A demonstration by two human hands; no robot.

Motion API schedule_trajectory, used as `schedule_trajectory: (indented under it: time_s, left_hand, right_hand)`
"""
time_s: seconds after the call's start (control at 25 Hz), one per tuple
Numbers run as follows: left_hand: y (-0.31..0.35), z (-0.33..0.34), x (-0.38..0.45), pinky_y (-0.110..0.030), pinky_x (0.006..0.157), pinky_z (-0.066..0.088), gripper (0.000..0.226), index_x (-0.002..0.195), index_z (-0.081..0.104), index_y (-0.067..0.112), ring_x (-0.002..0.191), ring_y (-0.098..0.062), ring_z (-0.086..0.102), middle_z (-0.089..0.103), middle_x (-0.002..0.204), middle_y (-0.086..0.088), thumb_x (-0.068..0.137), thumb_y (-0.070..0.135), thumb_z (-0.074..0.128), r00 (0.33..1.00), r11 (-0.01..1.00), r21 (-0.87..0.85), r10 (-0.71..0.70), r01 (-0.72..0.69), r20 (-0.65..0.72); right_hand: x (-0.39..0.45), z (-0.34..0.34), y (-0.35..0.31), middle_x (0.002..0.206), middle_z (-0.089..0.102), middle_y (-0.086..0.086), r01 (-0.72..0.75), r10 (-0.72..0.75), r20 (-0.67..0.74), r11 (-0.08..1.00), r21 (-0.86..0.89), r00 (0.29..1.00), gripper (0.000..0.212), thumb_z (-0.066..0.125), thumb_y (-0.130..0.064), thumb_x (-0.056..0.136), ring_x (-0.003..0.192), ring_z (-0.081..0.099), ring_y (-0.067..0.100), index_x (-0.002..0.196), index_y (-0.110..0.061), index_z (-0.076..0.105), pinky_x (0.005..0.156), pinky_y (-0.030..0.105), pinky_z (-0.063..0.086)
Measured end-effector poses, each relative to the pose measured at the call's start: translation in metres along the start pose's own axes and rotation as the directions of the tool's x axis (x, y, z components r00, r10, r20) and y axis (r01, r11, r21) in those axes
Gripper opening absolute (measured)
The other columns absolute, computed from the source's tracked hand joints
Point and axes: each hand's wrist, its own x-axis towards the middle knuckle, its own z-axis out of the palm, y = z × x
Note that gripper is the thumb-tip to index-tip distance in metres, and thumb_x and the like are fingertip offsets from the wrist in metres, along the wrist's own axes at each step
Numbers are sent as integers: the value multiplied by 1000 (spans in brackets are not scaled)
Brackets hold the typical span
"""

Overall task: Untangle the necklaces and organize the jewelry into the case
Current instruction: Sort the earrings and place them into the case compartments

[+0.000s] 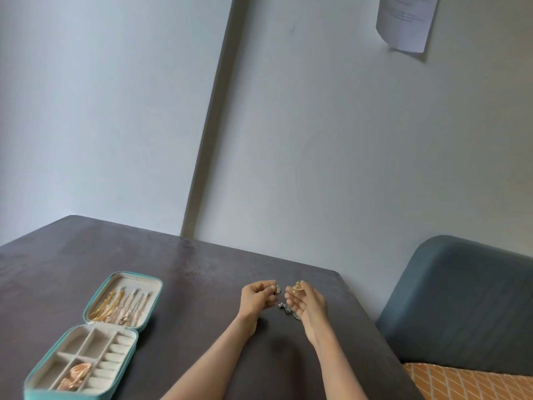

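Note:
A teal jewelry case [86, 319] lies open at the table's left. Several gold chains [121, 306] hang in its lid, and rose-gold pieces [75, 376] fill one front compartment. My left hand [258, 295] pinches a small gold piece [277, 289] with curled fingers. My right hand [305, 301] pinches another gold piece [298, 286] just to the right of it. The two hands are held close together above the dark table [187, 284]. A dark silver piece [287, 309] lies on the table beneath my right hand, partly hidden by it.
A wall stands right behind the table's far edge. A blue-grey cushioned seat back [461, 301] and an orange patterned cushion [476, 385] are off the table's right edge. A paper sheet [406, 21] hangs on the wall.

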Motion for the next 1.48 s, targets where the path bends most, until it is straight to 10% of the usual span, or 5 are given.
schedule_trajectory:
  time_s: [0.64,0.92,1.12,1.32,1.48]
  left_hand:
    - [167,-201,-80,-16,53,44,8,93,68,5,51,-6,57,70,70,0,87,5,63,988,925,379,-46,-14,149]
    - [188,-271,-119,-17,42,38,16,96,71,2,49,-9,44,64,74,-5,82,11,71,959,527,834,-284,161,-6]
    - [184,-261,-125,-16,41,45,13,95,67,2,39,-6,50,61,74,-8,85,10,68,898,248,924,-403,291,-175]
    - [188,-238,-122,-20,47,51,31,121,54,-12,64,-16,64,66,110,-18,94,4,50,844,114,931,-471,347,-256]
    - [190,-221,-122,-29,83,52,22,104,60,-10,61,-17,61,65,120,-15,96,1,42,895,76,941,-344,329,-285]
  right_hand:
    - [-121,190,35,75,59,6,-15,31,354,999,-48,935,5,62,-3,87,64,55,12,91,-5,61,54,16,52]
    - [-147,231,99,102,73,5,262,-14,354,699,-666,935,18,66,-10,78,94,64,18,92,-18,75,83,32,53]
    - [-163,239,108,68,68,4,173,25,261,687,-706,965,10,67,-11,79,51,61,9,82,-13,76,73,28,58]
    - [-170,244,115,94,73,11,169,42,255,644,-746,966,31,64,-6,77,92,69,27,54,-26,58,87,38,55]
    - [-175,244,116,76,65,10,195,33,282,647,-737,959,18,56,-10,78,84,69,30,63,-16,64,82,43,57]
